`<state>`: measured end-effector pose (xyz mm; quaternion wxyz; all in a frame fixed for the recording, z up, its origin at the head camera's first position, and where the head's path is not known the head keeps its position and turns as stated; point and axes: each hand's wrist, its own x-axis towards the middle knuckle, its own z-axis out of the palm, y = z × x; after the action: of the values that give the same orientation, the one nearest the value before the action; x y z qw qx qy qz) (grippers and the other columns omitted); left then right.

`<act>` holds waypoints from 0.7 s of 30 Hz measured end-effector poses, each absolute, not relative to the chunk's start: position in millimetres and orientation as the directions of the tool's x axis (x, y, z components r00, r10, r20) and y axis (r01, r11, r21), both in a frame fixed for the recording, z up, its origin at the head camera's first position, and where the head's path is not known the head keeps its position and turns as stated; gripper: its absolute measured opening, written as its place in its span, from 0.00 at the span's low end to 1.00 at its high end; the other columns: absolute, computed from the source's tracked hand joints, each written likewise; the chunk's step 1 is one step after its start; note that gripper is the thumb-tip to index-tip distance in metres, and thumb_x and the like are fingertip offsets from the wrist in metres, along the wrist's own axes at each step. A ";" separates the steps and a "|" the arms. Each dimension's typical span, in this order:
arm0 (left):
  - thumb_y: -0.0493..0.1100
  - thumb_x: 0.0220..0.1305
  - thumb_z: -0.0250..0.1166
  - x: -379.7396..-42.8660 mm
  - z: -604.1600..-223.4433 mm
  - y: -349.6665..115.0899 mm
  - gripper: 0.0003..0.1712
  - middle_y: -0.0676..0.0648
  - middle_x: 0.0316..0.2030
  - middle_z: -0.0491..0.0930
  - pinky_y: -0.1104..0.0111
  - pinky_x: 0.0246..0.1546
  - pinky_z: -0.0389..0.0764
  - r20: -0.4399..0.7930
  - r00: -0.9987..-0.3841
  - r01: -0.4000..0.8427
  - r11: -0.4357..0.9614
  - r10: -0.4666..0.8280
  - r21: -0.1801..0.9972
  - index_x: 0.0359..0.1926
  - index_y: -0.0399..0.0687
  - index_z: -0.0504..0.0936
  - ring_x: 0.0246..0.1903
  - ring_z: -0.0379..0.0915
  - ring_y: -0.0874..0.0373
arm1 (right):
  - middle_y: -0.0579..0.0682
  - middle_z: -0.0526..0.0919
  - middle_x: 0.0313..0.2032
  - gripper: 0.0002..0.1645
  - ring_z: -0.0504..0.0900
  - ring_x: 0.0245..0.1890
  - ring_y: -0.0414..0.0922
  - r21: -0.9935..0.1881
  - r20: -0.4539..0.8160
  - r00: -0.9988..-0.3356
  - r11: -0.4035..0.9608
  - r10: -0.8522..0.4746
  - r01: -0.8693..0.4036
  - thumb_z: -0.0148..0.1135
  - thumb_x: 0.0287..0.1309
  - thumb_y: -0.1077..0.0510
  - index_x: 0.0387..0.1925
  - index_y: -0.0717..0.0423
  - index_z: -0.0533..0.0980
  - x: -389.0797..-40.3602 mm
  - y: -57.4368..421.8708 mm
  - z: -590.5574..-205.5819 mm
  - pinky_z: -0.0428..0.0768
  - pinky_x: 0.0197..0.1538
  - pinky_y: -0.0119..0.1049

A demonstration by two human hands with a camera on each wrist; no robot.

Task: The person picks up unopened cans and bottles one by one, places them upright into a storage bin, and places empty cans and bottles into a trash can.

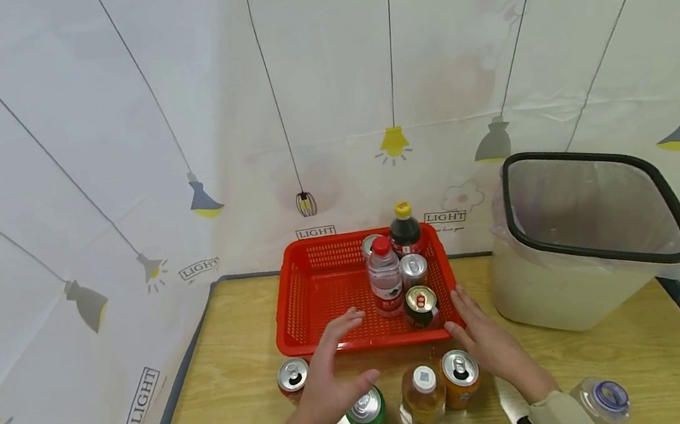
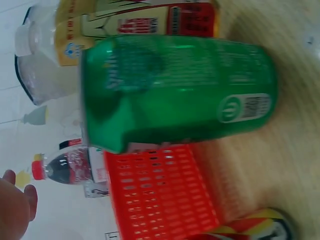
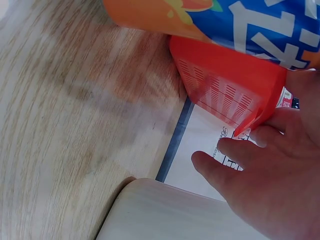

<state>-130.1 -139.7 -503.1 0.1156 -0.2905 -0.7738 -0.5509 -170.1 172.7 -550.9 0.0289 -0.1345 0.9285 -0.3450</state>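
Plainly, the head view centres on a red basket (image 1: 331,298), whose right part holds a red-capped bottle (image 1: 385,281), a dark yellow-capped bottle (image 1: 404,230), a silver can (image 1: 413,269) and a black can (image 1: 422,306); another can behind the red-capped bottle is mostly hidden. Left of centre, the person's left hand (image 1: 331,391) is empty, fingers and thumb apart, the thumb ending by the top of a green can (image 1: 368,412). Right of centre, the right hand (image 1: 493,345) likewise grasps nothing, its fingers straight beside the basket's near right corner. Along the bottom stand a red can (image 1: 293,375), a white-capped bottle (image 1: 424,403) and an orange can (image 1: 461,379); a waste bin (image 1: 553,288) occupies the right. In the left wrist view, the green can spans the centre, the basket shows below it, and fingertips appear at the lower left. In the right wrist view, the orange can crosses the upper right, and extended fingers meet the basket's rim; how firmly they press cannot be told.
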 end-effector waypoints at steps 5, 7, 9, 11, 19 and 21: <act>0.43 0.60 0.75 -123.7 -522.0 -147.5 0.39 0.47 0.68 0.74 0.57 0.71 0.68 0.493 -0.793 0.584 0.218 0.359 0.782 0.71 0.48 0.71 0.70 0.67 0.49 | 0.65 0.43 0.80 0.42 0.51 0.78 0.66 -0.649 0.045 -0.963 0.725 -0.266 -0.231 0.51 0.80 0.48 0.80 0.68 0.50 -169.7 172.3 -550.7 0.56 0.74 0.65; 0.39 0.60 0.75 -120.8 -528.7 -150.1 0.39 0.46 0.66 0.76 0.58 0.69 0.70 0.477 -0.796 0.573 0.208 0.373 0.793 0.71 0.48 0.72 0.68 0.69 0.51 | 0.65 0.44 0.80 0.42 0.51 0.78 0.66 -0.647 0.042 -0.964 0.728 -0.264 -0.227 0.52 0.80 0.48 0.80 0.67 0.50 -169.7 171.9 -550.6 0.57 0.74 0.65; 0.37 0.59 0.75 -117.7 -535.1 -151.9 0.38 0.45 0.64 0.77 0.60 0.69 0.70 0.467 -0.795 0.567 0.202 0.387 0.798 0.70 0.49 0.72 0.67 0.71 0.52 | 0.65 0.45 0.80 0.42 0.51 0.77 0.65 -0.645 0.039 -0.965 0.730 -0.261 -0.223 0.53 0.79 0.49 0.80 0.67 0.50 -169.8 171.7 -550.2 0.57 0.74 0.65; 0.38 0.58 0.75 -115.2 -541.5 -153.1 0.38 0.44 0.63 0.78 0.60 0.68 0.71 0.472 -0.785 0.580 0.207 0.401 0.788 0.69 0.48 0.73 0.65 0.72 0.52 | 0.65 0.45 0.80 0.42 0.51 0.77 0.65 -0.647 0.037 -0.965 0.730 -0.258 -0.220 0.54 0.79 0.50 0.80 0.67 0.50 -169.7 171.4 -549.7 0.57 0.73 0.66; 0.47 0.56 0.80 -109.8 -567.5 -159.0 0.44 0.40 0.64 0.76 0.63 0.69 0.69 0.473 -0.758 0.610 0.232 0.449 0.758 0.70 0.41 0.71 0.66 0.72 0.51 | 0.65 0.45 0.80 0.41 0.51 0.78 0.65 -0.642 0.036 -0.965 0.735 -0.259 -0.221 0.54 0.79 0.51 0.79 0.68 0.50 -169.9 171.3 -549.3 0.57 0.74 0.65; 0.51 0.58 0.79 -109.8 -573.6 -160.8 0.46 0.39 0.65 0.75 0.62 0.70 0.69 0.460 -0.755 0.611 0.245 0.468 0.753 0.71 0.40 0.70 0.66 0.71 0.50 | 0.65 0.45 0.80 0.41 0.51 0.78 0.65 -0.640 0.035 -0.965 0.736 -0.260 -0.222 0.54 0.79 0.51 0.79 0.68 0.50 -170.2 171.5 -549.6 0.57 0.74 0.65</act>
<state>-109.8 -160.8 -573.6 0.0702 -0.3431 -0.7858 -0.5098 -170.2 171.5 -549.6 0.0282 -0.1293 0.9311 -0.3398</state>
